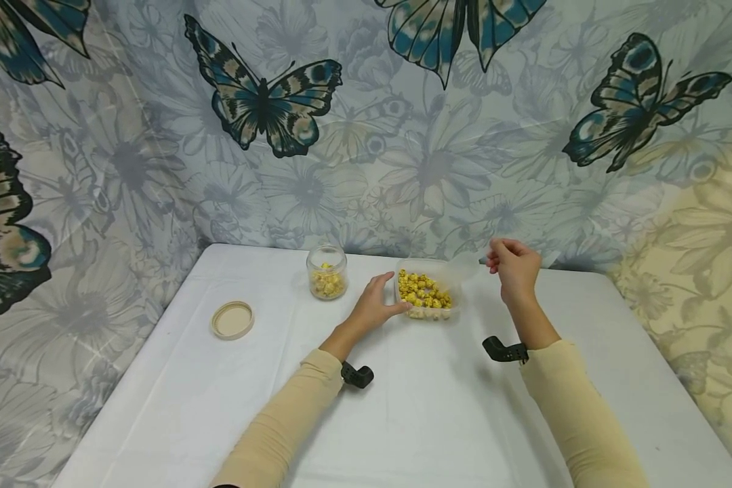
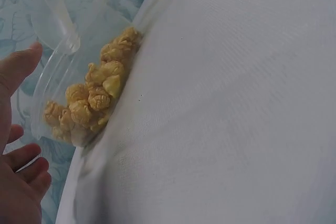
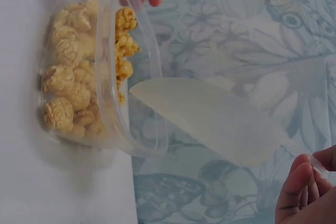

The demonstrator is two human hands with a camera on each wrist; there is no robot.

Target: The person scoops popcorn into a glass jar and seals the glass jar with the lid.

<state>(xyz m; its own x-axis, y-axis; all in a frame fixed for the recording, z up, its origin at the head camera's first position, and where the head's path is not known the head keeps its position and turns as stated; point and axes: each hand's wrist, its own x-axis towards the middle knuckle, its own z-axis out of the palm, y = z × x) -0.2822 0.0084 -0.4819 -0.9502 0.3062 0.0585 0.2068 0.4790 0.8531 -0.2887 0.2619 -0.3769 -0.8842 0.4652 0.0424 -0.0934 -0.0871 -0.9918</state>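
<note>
A clear plastic container of yellow-coated popcorn stands near the back of the table. My right hand pinches the handle of a translucent scoop to the right of it. The scoop's tip reaches over the container's rim and its bowl looks free of popcorn. At the container's left side is my left hand, thumb and fingers spread around the near left corner. Whether it touches the wall is hard to tell. In the left wrist view its fingers look relaxed, apart from the container.
Left of the container stands a clear jar, partly filled with popcorn. A round beige-rimmed lid lies farther left on the white-covered table. A butterfly-patterned cloth hangs just behind the table's back edge.
</note>
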